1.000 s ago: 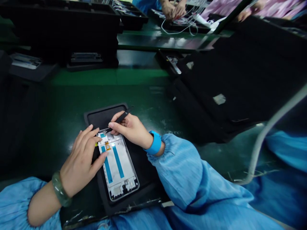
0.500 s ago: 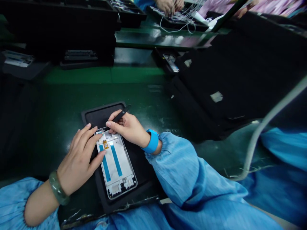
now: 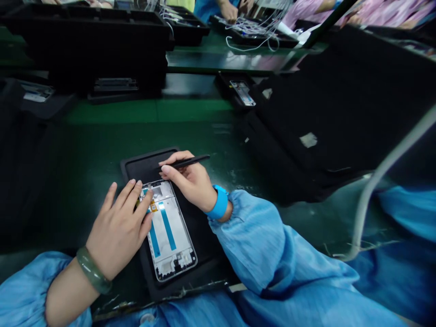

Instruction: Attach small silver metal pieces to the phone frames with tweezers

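Note:
A phone mid-frame with a silver rim, a white inner face and two blue strips lies in a black foam tray. An orange flex cable shows near its upper left. My left hand, wearing a green bangle, lies with fingers spread over the phone's upper left edge, hiding part of it. My right hand, with a blue wristband, is closed around a slim black pen-like tool just beyond the phone's top edge. The tool's working tip is hidden by the fingers.
Stacked black trays stand at the right, beside a pale hose. A further phone frame lies in a small tray behind. Black bins stand at the back left. Across the bench, another person's hands are near white cables.
My right hand has lifted slightly away from the phone's top edge, and the tool has swung to a flatter angle pointing right. My left hand has shifted slightly right, its fingers flatter.

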Action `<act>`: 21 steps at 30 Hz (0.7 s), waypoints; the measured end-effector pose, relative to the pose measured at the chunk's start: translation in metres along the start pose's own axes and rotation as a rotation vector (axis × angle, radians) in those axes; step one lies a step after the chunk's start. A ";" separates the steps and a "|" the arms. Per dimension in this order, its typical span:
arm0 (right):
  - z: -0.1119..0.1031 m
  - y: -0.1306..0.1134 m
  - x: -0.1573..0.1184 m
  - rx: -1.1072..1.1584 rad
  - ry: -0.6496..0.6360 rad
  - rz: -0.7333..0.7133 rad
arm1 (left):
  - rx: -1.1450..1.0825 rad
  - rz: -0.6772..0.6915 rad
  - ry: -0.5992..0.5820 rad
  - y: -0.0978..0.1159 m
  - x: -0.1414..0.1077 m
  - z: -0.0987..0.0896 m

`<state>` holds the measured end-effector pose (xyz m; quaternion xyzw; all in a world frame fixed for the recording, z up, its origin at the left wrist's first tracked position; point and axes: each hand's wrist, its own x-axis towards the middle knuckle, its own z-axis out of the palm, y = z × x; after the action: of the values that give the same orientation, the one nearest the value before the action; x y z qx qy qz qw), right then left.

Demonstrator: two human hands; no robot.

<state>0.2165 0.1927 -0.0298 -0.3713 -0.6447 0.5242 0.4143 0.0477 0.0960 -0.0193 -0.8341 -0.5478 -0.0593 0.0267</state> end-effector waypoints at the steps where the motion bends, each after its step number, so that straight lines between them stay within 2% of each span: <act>1: 0.000 0.000 0.001 0.057 0.023 -0.004 | -0.007 -0.005 0.009 0.000 -0.001 0.001; 4: 0.003 -0.002 0.005 0.175 0.031 0.021 | -0.051 -0.035 0.063 0.000 -0.004 0.006; 7: 0.004 -0.003 0.010 0.174 -0.003 0.046 | -0.095 -0.057 0.102 -0.001 -0.005 0.010; 16: 0.003 0.003 0.017 0.034 -0.139 0.084 | -0.063 -0.035 0.042 -0.001 -0.003 0.009; 21: 0.002 0.006 0.017 -0.070 -0.157 0.021 | -0.045 -0.041 0.039 0.000 -0.004 0.009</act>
<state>0.2082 0.2087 -0.0334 -0.3500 -0.6893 0.5331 0.3437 0.0466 0.0933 -0.0290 -0.8218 -0.5626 -0.0884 0.0173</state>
